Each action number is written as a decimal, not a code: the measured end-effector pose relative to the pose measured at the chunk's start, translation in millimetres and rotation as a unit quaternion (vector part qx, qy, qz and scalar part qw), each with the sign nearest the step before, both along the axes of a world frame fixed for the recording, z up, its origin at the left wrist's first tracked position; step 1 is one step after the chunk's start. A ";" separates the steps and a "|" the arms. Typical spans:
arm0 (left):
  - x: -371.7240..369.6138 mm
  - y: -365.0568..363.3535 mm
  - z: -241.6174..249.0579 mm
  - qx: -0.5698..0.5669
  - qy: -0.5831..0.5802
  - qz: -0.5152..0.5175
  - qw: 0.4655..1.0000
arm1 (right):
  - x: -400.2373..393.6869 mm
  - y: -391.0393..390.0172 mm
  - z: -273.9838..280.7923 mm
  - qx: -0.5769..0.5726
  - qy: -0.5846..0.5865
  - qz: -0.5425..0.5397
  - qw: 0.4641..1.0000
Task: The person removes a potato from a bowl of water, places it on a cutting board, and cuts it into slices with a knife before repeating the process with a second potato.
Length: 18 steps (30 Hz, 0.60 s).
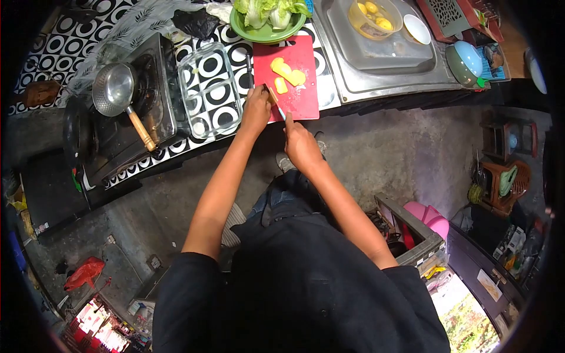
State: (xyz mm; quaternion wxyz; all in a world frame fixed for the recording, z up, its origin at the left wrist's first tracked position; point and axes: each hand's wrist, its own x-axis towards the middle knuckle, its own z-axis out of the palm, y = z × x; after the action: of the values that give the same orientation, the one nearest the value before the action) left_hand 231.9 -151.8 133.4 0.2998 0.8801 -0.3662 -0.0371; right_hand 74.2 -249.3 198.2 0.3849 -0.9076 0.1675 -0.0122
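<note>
A red cutting board [303,103] lies at the counter's front edge with several bright yellow-orange cut pieces [282,69] on it. At the board's lower left, my left hand [256,110] is closed on a small piece with a tan edge [272,96]; its kind is not clear. My right hand [303,146] grips a knife, its light-coloured handle [281,113] showing ahead of the fingers and pointing toward the left hand. Much of the blade is hidden or blurred. Left of the board stands a clear glass divided dish [210,88].
Behind the board stands a green bowl [268,36] of leafy greens. The steel sink [365,88] at right holds a tub [375,23] with yellow pieces. On the left, a saucepan [112,88] rests on the stove [162,88], its wooden handle toward me.
</note>
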 end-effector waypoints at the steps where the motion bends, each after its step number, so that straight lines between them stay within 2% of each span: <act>1: 0.1 0.2 -0.6 -0.001 0.001 0.000 1.000 | 0.0 0.0 0.5 -0.002 -0.003 0.003 1.000; 9: 0.7 0.6 -2.8 -0.005 -0.004 0.000 1.000 | 0.8 2.7 1.9 -0.009 0.027 0.011 1.000; 12: 0.1 -0.3 -2.3 -0.032 -0.041 -0.004 0.999 | 0.6 3.3 1.1 -0.006 0.027 0.012 1.000; 18: 0.3 -1.3 1.5 -0.023 -0.028 -0.001 0.999 | -1.5 5.9 -0.6 -0.005 0.035 0.011 0.999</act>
State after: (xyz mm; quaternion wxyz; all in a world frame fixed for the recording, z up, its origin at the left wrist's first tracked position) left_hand 232.1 -153.1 134.9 0.3096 0.8733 -0.3762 -0.0042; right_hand 72.7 -243.4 197.6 0.3741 -0.9113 0.1705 0.0235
